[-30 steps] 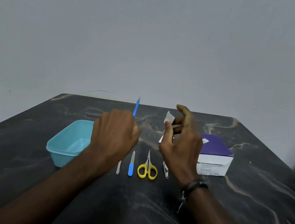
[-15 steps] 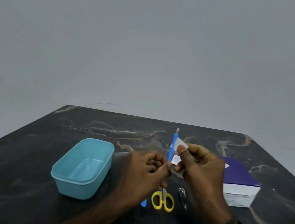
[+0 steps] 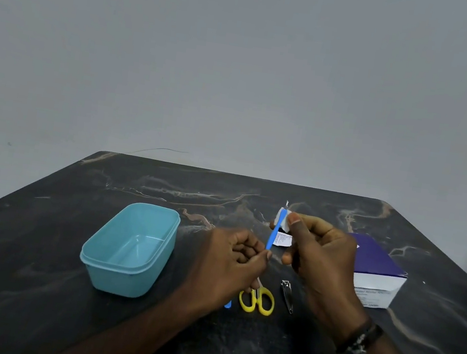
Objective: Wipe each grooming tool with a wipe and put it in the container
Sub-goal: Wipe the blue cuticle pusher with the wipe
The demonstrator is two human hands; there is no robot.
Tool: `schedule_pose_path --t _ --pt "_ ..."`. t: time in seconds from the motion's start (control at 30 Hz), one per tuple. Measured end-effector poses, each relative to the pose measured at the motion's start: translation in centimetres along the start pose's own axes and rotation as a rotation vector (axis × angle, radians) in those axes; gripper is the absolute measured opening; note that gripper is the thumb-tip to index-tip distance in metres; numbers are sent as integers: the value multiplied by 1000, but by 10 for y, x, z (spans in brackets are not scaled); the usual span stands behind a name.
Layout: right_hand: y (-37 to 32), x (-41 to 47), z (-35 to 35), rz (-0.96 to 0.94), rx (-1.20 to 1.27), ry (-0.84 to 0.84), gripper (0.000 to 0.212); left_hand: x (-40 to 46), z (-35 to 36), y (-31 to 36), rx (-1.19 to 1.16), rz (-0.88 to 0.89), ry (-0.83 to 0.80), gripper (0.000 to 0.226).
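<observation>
Blue-handled tool [image 3: 274, 233] is pinched at its near end by the left hand [image 3: 232, 262], upright over the table [image 3: 31, 283], while a white wipe [image 3: 284, 219] is pinched round its far part by the right hand [image 3: 317, 257]. Teal container [image 3: 129, 247] sits left; yellow scissors [image 3: 257, 300] and nail clipper [image 3: 287, 295] lie near, purple box [image 3: 375, 268] is right.
</observation>
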State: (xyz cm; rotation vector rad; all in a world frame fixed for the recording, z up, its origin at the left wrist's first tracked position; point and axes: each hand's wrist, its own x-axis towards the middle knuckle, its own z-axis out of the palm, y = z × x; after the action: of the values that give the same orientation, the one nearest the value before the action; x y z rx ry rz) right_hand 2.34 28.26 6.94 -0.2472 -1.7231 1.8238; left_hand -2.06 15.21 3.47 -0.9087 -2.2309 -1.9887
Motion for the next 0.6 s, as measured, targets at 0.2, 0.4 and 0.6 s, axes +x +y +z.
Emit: schedule_pose_path --t 0.2,0.4,0.6 --pt "-3 -2 -1 -6 7 -30 13 -1 0 -1 24 8 -29 8" --pt "-7 -3 -3 -13 51 -104 22 0 -2 -3 25 -8 -20 8" --pt "-6 -4 -1 -76 -13 -76 8 0 -6 -3 89 39 1 8"
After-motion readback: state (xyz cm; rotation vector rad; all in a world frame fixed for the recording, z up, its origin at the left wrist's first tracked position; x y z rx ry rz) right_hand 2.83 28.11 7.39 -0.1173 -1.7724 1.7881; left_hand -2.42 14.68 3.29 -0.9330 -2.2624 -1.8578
